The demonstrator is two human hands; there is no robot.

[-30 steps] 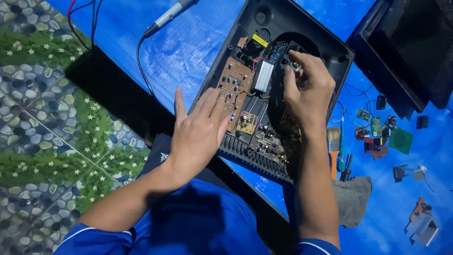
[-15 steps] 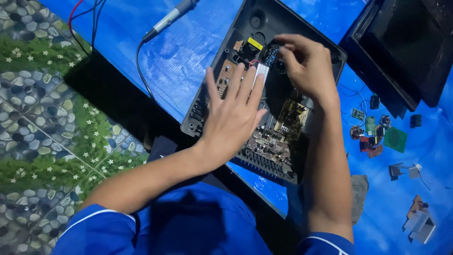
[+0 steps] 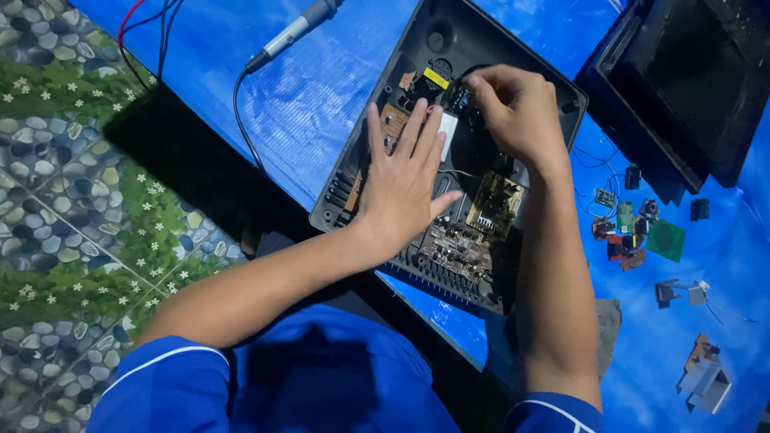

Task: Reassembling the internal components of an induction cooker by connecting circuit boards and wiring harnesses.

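an opened black appliance case [image 3: 417, 48] is seen on a blue sheet [image 3: 321, 96], its circuit boards [image 3: 461, 240] laid bare, the left hand [image 3: 401, 188] pressed flat with fingers spread, the right hand [image 3: 517, 112] pinching a small part near the top; reassembly is not yet done.

Left hand [image 3: 401, 188] hides circuit board [image 3: 469, 240] parts; right fingers [image 3: 481, 80] mask what they pinch; black panel [image 3: 690, 80] cut by edge.

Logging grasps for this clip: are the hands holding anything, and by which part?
Left hand lies flat on the circuit board, gripping nothing. Right hand pinches a small part near the casing's top; exact hold unclear.
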